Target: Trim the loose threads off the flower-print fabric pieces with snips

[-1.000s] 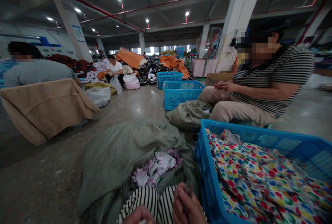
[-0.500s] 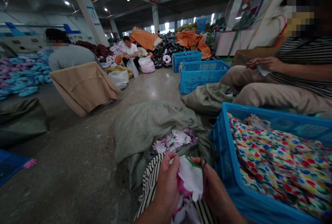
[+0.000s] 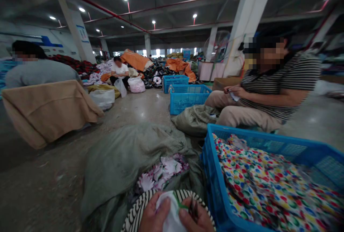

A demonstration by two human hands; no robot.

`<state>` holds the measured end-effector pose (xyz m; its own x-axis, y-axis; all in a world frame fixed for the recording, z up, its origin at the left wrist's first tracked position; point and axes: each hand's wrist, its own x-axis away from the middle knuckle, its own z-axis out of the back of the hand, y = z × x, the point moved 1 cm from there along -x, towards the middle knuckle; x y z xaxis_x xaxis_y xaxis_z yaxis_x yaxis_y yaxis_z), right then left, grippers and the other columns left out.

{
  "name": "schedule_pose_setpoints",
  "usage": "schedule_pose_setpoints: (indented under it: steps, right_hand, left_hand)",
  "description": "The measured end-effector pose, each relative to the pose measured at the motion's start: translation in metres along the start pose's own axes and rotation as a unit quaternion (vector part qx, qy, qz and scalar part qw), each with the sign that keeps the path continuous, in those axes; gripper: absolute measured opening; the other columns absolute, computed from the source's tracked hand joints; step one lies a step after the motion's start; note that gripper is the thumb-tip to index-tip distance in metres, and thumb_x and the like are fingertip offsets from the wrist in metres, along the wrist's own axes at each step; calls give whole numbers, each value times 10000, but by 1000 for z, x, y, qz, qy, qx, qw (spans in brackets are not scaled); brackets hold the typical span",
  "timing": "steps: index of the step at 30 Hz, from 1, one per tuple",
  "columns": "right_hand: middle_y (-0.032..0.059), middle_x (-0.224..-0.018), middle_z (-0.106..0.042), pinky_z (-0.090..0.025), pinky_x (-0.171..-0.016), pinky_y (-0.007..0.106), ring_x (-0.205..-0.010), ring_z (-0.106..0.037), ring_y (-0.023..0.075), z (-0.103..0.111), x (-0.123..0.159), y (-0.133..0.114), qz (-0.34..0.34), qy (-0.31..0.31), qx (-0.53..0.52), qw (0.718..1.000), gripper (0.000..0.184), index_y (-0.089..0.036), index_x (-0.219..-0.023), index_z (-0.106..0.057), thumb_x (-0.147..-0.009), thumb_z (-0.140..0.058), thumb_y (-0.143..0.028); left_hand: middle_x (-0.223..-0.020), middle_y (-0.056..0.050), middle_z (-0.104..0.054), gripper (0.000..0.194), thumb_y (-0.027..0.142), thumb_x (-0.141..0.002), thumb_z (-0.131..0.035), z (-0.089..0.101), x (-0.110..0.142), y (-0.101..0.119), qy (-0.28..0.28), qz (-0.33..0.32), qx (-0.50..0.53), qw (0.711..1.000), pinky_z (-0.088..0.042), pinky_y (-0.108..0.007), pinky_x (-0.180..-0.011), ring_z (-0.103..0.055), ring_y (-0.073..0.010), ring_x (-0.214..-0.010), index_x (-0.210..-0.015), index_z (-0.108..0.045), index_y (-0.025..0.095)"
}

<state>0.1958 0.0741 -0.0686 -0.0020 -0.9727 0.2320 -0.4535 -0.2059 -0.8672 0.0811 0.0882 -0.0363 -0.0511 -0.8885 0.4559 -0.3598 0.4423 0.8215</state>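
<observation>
A white fabric piece (image 3: 172, 213) with a green edge is held over a black-and-white striped cloth (image 3: 137, 210) at the bottom of the view. My left hand (image 3: 153, 213) is closed on its left side, the thumb lying on top. At the green edge my right hand (image 3: 196, 219) pinches the piece between thumb and fingers. A small dark metal tool (image 3: 192, 207) shows among the right fingers, too blurred to name. Just beyond my hands, pink and white petal-shaped fabric pieces (image 3: 162, 170) spill from the mouth of a grey-green sack (image 3: 118, 156).
To my right stands a blue plastic crate (image 3: 219, 189) full of colourful dotted fabric (image 3: 258, 178). A co-worker (image 3: 268, 92) in a striped shirt sits behind it. Another sack (image 3: 193, 120) and blue crates (image 3: 188, 101) lie ahead. A cloth-draped chair (image 3: 45, 110) stands left.
My view has tilted up and turned right, so my hands appear lower in it. The fabric piece has turned; its pink part is now mostly hidden, and my hands are closer together.
</observation>
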Motion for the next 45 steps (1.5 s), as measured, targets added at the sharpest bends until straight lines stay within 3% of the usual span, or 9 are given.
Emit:
schedule_pose_setpoints:
  steps: [4, 11, 18, 24, 30, 35, 38, 41, 45]
  right_hand:
    - [-55, -525, -398, -311, -480, 209, -496, -347, 83, -1, 11, -16, 39, -52, 96, 993, 422, -171, -611, -503, -609, -645, -568]
    - [-11, -664, -463, -351, -559, 243, -618, -416, 129, 18, 15, -68, 42, -128, 253, 958, 301, -213, -926, -582, -839, -419, -451]
    - [-3, -623, -500, -346, -515, 234, -570, -416, 125, 10, 8, -80, 82, -216, 288, 929, 283, -192, -944, -644, -817, -488, -391]
    - [33, -728, -630, -432, -655, 286, -718, -544, 194, 1, 10, -89, 88, -255, 307, 913, 268, -214, -906, -691, -818, -485, -360]
    - [32, -644, -610, -422, -601, 292, -647, -523, 196, 1, 11, -91, 94, -244, 309, 915, 266, -194, -791, -712, -788, -518, -376]
    - [-12, -524, -448, -307, -486, 234, -520, -375, 114, 5, 9, -84, 70, -248, 319, 912, 375, -146, -638, -658, -804, -480, -431]
    - [-36, -505, -388, -265, -444, 222, -474, -317, 93, 12, 7, -77, 78, -184, 310, 930, 366, -161, -745, -660, -810, -459, -460]
    - [-6, -569, -519, -375, -492, 229, -541, -477, 134, 17, 7, -72, 114, -122, 335, 927, 332, -203, -934, -648, -828, -436, -436]
    - [57, -896, -680, -483, -745, 298, -862, -617, 226, 18, 12, -71, 217, -93, 412, 880, 236, -252, -975, -647, -794, -522, -339]
  left_hand:
    - [-683, 13, -582, 385, 491, -664, -613, 0, 11, 15, 30, -72, -49, 996, -400, -207, -569, -516, -122, -610, -869, -523, 178]
    - [-641, 31, -464, 182, 318, -795, -487, -7, 29, 50, -37, -201, -299, 932, -335, -190, -623, -419, -99, -640, -703, -520, 165]
    - [-631, 32, -464, 171, 305, -790, -497, -9, 35, 54, -110, -208, -315, 919, -321, -188, -593, -416, -98, -626, -699, -512, 161]
    - [-637, 27, -486, 152, 286, -785, -505, -11, 38, 56, -119, -203, -320, 918, -320, -186, -594, -430, -100, -627, -708, -539, 160]
    - [-628, 22, -490, 150, 281, -780, -514, -11, 38, 53, -134, -211, -347, 904, -317, -192, -598, -433, -105, -629, -703, -554, 158]
    - [-636, 27, -483, 147, 277, -783, -499, -12, 37, 51, -135, -197, -348, 907, -324, -189, -604, -429, -102, -635, -703, -540, 160]
    - [-624, 33, -459, 155, 289, -780, -496, -12, 36, 50, -118, -187, -328, 918, -316, -187, -587, -409, -97, -619, -692, -520, 163]
    - [-605, 41, -422, 182, 318, -776, -493, -12, 34, 49, -99, -163, -292, 937, -304, -187, -553, -375, -93, -590, -677, -486, 165]
    - [-577, 49, -392, 234, 383, -759, -506, -13, 32, 47, -71, -127, -245, 959, -279, -188, -499, -339, -86, -544, -679, -462, 168]
